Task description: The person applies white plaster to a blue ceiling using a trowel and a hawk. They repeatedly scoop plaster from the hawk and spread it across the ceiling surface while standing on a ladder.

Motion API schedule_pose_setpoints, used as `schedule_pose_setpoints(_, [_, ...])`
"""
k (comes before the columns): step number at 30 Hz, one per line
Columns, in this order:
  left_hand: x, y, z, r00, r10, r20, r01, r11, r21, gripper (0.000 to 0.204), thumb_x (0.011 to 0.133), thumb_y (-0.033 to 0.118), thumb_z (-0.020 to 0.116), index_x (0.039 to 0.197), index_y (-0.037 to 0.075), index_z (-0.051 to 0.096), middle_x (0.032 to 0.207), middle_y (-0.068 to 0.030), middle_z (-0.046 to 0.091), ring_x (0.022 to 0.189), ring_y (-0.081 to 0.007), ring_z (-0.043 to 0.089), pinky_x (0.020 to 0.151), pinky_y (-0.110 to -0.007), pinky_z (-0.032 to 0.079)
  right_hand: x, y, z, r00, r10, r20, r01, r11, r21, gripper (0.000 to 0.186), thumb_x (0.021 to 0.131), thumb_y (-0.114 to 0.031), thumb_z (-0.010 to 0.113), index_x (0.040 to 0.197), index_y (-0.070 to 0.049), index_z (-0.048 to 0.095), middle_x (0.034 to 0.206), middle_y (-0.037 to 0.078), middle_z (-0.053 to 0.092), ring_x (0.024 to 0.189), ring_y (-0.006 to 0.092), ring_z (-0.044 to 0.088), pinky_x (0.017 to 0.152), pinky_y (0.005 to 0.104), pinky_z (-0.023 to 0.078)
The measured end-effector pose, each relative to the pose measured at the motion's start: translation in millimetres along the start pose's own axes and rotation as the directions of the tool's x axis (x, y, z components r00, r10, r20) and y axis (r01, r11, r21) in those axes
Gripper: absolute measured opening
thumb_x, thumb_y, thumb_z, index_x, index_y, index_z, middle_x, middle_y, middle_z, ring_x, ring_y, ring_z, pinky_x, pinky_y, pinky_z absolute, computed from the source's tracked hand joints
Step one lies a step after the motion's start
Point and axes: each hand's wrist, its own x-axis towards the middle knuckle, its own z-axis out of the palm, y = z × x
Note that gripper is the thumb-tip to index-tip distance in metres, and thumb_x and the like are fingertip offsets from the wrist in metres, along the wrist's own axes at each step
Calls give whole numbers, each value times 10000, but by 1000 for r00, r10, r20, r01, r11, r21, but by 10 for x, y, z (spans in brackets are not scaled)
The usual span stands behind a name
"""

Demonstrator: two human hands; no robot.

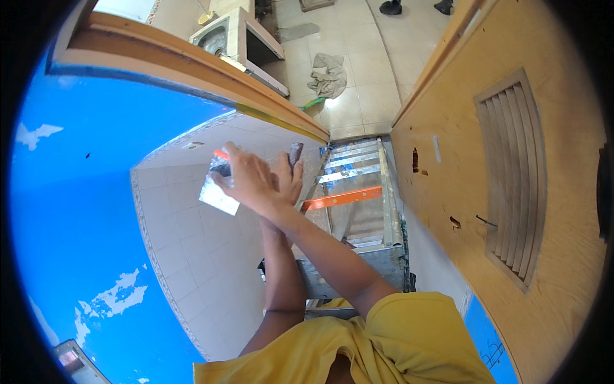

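"What's going on?"

"The blue wall [77,217] has bare patches [121,296], so maybe this is a scraping or filling step. I think the next move needs a tight grip and a steady edge."

"Where is the flat silver blade [219,197]?"

"The right hand [249,176] is clamped on it. The left hand [288,179] is just beside, and looks curled around a dark tool [295,153]."

I am finding no text, label, number or sign that I can read. Between four and five o'clock, thin dark strokes [492,352] are crossing the blue wall [474,320], though whether they are forming writing I cannot tell. At nine o'clock, the pale blade [219,197] I am gripping is showing me no legible marking either.
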Motion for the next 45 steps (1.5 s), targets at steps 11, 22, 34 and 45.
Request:
schedule_pose_setpoints(11, [-140, -84, -112, 995, -24, 102, 53, 954, -296, 312, 855, 330, 512, 1025, 68, 500, 847, -190, 624, 832, -355, 599, 739, -450, 446, -68, 412, 210, 984, 178, -25, -144, 864, 482, 487, 766, -262, 707, 1124, -18, 484, 1033, 87, 559, 939, 172, 549, 801, 312, 432])
schedule_pose_setpoints(22, [105, -124, -519, 982, -36, 183, 137, 807, -575, 329, 857, 306, 487, 1041, 33, 495, 919, -195, 631, 899, -338, 610, 791, -436, 464, 952, -1371, -869, 755, -620, -214, 546, 775, -320, 267, 776, -162, 696, 900, -34, 497, 836, 43, 525, 745, 133, 494, 698, 281, 430])
schedule_pose_setpoints(34, [102, -132, -445, 991, 13, 131, 81, 720, -689, 338, 849, 301, 485, 1036, 19, 493, 921, -217, 622, 901, -349, 606, 792, -450, 466, 1894, -3775, -467, 315, -949, 31, 483, 132, -866, 443, 780, -384, 635, 1029, -77, 436, 793, 174, 610, 705, 342, 608, 584, 421, 451])
schedule_pose_setpoints(45, [66, -120, -450, 996, 47, 70, 24, 638, -769, 338, 863, 318, 461, 1003, 11, 482, 867, -223, 618, 853, -370, 603, 758, -466, 459, 1926, -3537, -83, 257, -953, 160, 454, -27, -891, 360, 806, -362, 592, 1037, -116, 466, 819, 136, 614, 781, 317, 607, 635, 409, 458])
